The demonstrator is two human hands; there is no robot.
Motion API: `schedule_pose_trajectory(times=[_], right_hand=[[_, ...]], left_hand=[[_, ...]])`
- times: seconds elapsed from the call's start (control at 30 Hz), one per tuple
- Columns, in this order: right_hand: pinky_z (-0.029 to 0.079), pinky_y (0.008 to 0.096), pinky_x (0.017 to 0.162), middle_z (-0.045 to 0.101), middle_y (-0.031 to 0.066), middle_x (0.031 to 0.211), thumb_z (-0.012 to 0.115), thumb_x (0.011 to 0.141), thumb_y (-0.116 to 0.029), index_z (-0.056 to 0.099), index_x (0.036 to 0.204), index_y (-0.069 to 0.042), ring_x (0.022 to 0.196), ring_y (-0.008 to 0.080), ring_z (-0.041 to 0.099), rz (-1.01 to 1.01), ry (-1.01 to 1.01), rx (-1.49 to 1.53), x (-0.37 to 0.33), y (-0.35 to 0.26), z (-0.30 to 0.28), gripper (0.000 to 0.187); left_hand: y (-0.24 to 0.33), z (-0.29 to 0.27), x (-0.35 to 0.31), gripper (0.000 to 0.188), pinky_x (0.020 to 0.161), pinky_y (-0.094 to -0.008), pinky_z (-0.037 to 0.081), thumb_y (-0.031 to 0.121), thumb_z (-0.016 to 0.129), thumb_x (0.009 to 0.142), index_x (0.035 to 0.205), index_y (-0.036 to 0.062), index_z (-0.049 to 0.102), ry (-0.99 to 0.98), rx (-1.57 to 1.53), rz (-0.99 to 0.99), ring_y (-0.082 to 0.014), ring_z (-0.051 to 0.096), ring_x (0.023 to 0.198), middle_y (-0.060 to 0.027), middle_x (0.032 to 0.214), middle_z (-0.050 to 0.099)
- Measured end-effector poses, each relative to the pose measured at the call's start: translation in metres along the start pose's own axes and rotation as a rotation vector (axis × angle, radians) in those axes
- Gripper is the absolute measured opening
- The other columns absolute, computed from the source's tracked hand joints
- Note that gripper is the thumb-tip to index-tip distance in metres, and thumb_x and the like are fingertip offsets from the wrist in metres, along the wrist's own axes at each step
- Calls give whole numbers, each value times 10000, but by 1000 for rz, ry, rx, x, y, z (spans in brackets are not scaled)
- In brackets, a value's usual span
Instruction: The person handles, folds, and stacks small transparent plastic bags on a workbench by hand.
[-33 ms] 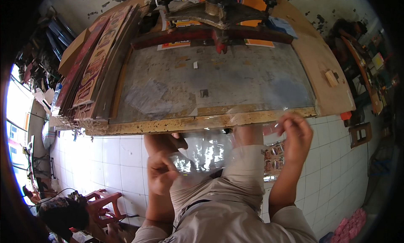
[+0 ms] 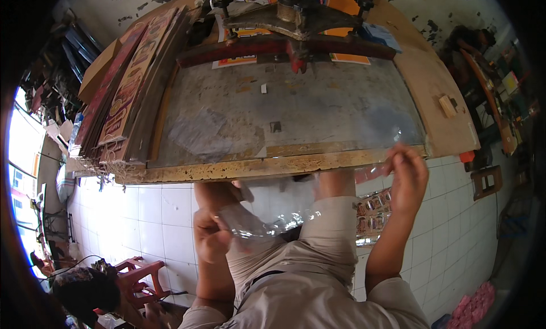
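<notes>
A thin clear plastic sheet [image 2: 267,223] with shiny folds stretches across my lap, below the front edge of the worktable. At its left end, my left hand [image 2: 211,238] is closed on the plastic beside my left knee. My right hand [image 2: 406,178] pinches the other end, raised near the table's right front corner. Between the hands much of the sheet is see-through, so its full outline is hard to follow. The metal-topped cutting table [image 2: 318,118] lies just ahead, its yellowish worn front edge close to both hands.
A cast-iron press frame with a red crossbar [image 2: 244,48] spans the table's back. Stacked printed cardboard [image 2: 136,81] stands at left; a small wooden block [image 2: 447,106] lies at right. Printed packs [image 2: 372,218] rest beyond my right knee. Another person [image 2: 85,292] is at lower left near a red stool [image 2: 139,278].
My right hand has shifted slightly right and my left hand slightly left. The sheet's glinting folds have moved lower across my lap.
</notes>
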State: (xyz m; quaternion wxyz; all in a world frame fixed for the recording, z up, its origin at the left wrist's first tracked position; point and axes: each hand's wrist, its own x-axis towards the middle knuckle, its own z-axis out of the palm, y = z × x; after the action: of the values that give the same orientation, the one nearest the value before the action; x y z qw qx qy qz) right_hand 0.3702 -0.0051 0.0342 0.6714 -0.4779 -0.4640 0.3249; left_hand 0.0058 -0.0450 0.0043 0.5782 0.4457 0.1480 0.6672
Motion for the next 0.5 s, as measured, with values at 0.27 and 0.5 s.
schedule_pose_trajectory(times=[0.27, 0.5], right_hand=[[530, 275, 793, 701, 97, 1112, 662, 997, -128, 655, 1289, -2, 938, 158, 672, -21, 214, -290, 80, 27, -57, 318], [534, 290, 874, 696, 106, 1145, 689, 966, -129, 657, 1283, -17, 1028, 196, 676, -502, 423, -1114, 66, 25, -49, 338]], left_hand=[[16, -4, 4, 220, 441, -338, 519, 157, 662, 939, 836, 49, 500, -60, 41, -62, -229, 599, 412, -151, 609, 629], [7, 13, 3, 160, 624, -303, 525, 7, 671, 913, 814, 16, 546, -94, 22, -317, -203, 676, 658, -125, 792, 683]])
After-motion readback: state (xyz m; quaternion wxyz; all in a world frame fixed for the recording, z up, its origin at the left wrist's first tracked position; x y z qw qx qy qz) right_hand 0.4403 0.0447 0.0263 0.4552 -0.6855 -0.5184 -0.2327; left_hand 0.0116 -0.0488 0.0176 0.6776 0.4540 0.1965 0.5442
